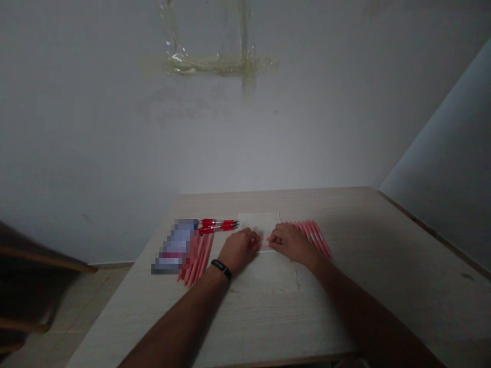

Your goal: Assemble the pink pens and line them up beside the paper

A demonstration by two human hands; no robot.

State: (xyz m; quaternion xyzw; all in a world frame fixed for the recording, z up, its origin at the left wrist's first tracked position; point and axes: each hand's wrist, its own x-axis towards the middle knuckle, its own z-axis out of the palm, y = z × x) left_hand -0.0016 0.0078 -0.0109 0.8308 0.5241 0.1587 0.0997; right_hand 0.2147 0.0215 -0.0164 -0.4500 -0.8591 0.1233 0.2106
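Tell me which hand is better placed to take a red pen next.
Left, probably: the left hand lies just below the red pens; the right hand sits beside the pink row.

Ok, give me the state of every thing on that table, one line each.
left hand: fingers curled, down on the clear sheet; grip unclear.
right hand: fingers curled, close beside the left; grip unclear.
clear sheet: flat on the table, under both hands.
red pens: lying flat, side by side.
right pink pens: lying in a neat row.
left pink pens: lying bunched together.
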